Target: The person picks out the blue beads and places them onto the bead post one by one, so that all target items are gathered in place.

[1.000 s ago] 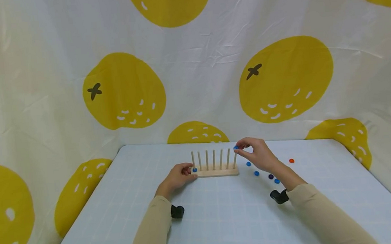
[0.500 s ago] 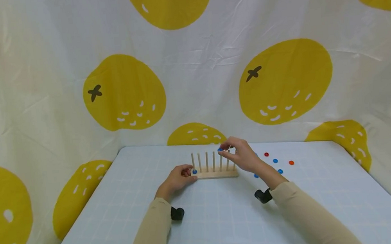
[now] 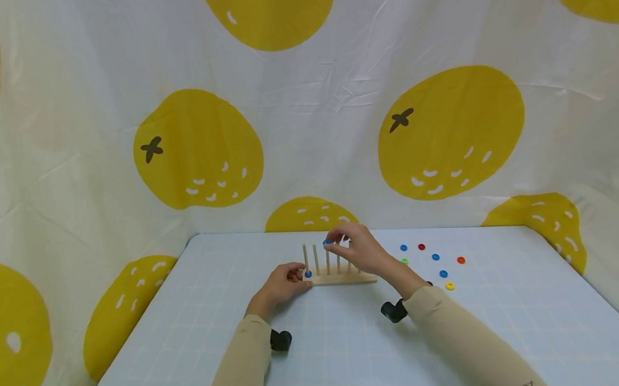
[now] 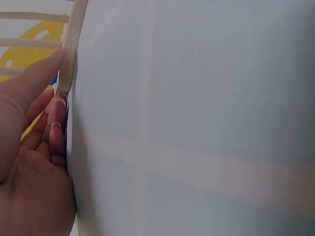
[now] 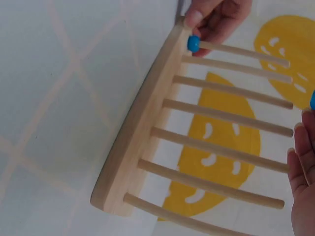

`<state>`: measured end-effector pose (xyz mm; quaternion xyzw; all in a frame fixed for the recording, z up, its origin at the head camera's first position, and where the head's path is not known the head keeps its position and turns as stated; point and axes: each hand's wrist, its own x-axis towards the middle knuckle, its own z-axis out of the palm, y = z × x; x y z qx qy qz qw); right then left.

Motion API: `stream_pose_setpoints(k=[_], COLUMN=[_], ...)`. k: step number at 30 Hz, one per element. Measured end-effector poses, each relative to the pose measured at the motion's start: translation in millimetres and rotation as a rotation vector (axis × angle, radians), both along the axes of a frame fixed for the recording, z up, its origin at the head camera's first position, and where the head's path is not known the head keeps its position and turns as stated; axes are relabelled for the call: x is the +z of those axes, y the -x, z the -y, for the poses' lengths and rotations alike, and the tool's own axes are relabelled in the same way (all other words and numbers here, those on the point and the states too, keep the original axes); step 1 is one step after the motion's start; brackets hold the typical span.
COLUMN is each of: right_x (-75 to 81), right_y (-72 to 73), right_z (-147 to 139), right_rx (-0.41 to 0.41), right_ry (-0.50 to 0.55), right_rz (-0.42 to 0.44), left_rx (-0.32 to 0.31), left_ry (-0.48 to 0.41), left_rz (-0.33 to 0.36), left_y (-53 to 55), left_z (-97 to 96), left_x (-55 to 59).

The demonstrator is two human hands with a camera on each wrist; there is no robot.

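Observation:
A wooden peg rack [image 3: 346, 281] with a row of upright pegs stands on the table. My left hand [image 3: 281, 284] grips its left end, thumb in front and fingers curled behind, as the left wrist view shows. One blue ring [image 5: 193, 44] sits at the foot of the leftmost peg. My right hand [image 3: 364, 251] pinches another blue ring [image 3: 326, 241] between thumb and fingertips, up at the height of the peg tops, over the third peg from the left in the head view. The right hand covers parts of the pegs farther right.
Several loose rings lie right of the rack: a red ring [image 3: 421, 247], an orange ring [image 3: 461, 260], a yellow ring [image 3: 450, 286], a green ring [image 3: 404, 261] partly hidden, and some blue ones. A fruit-patterned curtain [image 3: 315, 136] hangs behind the table.
My right hand has moved left along the peg tops with the blue ring, from the rightmost peg to the third from the left. More loose rings show. My left hand stays put.

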<state>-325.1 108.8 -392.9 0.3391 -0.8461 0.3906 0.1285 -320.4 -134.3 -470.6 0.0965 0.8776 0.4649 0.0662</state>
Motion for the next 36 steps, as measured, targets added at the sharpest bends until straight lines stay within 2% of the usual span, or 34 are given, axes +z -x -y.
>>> stream_pose_setpoints(k=[5,14,20,29,36], right_x=[-1.2,1.7,-1.9,-3.1,-5.4], right_y=[2.5,7.2,10.5,13.4,12.1], right_z=[12.0,29.9,39.0,49.9,49.9], right_rx=[0.018,0.003,0.018,0.020,-0.023], right_ry=[0.005,-0.025,-0.027,-0.021,-0.036], right_rz=[0.008,0.044,0.000,0.019,0.023], left_rx=[-0.007,-0.020,-0.027,-0.023,-0.034], left_ry=[0.014,0.003,0.008,0.002,0.006], left_rz=[-0.011,-0.013,-0.009,-0.017,-0.016], left_y=[-0.2,2.5,4.3,0.0,-0.6], left_z=[1.2,1.1,1.0,2.8,1.8], left_x=[-0.3,-1.0,-3.6,1.7,3.6])
